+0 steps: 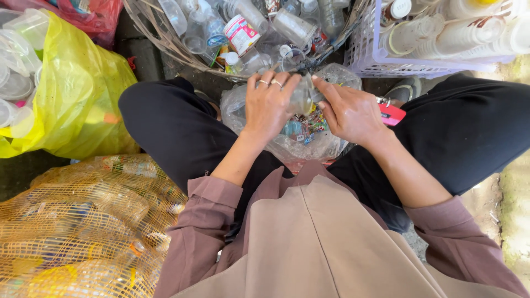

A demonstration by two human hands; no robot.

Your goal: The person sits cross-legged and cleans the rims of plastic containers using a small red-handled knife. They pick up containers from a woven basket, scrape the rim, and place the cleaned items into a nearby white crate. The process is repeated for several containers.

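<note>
yellow plastic bag [83,94], orange mesh sack [83,221], black trousers [176,132], white crate [375,55]

Woven basket [165,41] and white crate [364,60] close ahead of hands.

Left hand [269,105] and right hand [349,112] both grip a clear plastic bottle [302,99] over a clear bag [309,140] of scraps between the knees. Wicker basket [160,38] of bottles ahead; yellow bag [83,99] at left; white crate [375,55] at right.
</note>
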